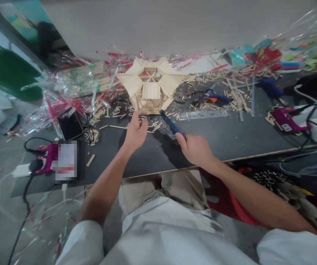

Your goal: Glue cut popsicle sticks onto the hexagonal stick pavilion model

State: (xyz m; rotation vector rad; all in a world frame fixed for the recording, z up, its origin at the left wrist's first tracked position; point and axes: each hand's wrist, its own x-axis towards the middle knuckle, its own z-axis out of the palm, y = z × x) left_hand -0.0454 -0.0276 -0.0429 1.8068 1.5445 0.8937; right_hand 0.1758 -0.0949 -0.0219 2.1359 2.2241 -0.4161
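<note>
A pavilion model of pale wooden craft sticks with a hexagonal, petal-like roof stands on the dark workbench. My left hand is right at the model's front corner, its fingertips pinched together. Whether they hold a small stick is too small to tell. My right hand grips a blue hot glue gun, whose nozzle points toward the model and stays a little apart from it. Loose wooden sticks lie scattered near both hands.
Behind the model lie crumpled clear and red cellophane, a second blue glue gun and a metal ruler. Magenta power tools sit at both bench ends, near a black phone. The bench's front edge runs above my lap.
</note>
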